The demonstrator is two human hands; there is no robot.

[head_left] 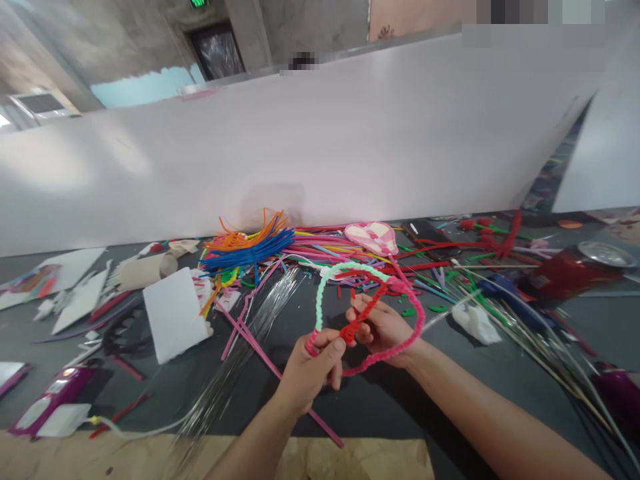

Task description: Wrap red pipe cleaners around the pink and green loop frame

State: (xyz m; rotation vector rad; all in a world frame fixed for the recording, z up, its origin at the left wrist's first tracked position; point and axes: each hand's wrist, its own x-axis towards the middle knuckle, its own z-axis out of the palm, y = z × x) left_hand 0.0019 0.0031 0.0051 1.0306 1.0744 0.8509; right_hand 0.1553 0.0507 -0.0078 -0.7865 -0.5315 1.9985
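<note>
My left hand (pixel 315 363) is closed in a pinch on the bottom of a fuzzy pipe-cleaner hoop (pixel 419 319), part mint green, part pink. My right hand (pixel 383 327) is closed on a red pipe cleaner (pixel 367 308) that is twisted and runs across the inside of the hoop. Both hands hover just above the dark table (pixel 400 400), close together, with the hoop standing up between them.
A heap of coloured pipe cleaners (pixel 260 250) lies behind the hands, with a pink heart shape (pixel 373 237). Thin metal wires (pixel 250 340) and a pink stick lie to the left, next to a white foam block (pixel 175 313). A red can (pixel 575 267) is at right, a white wall behind.
</note>
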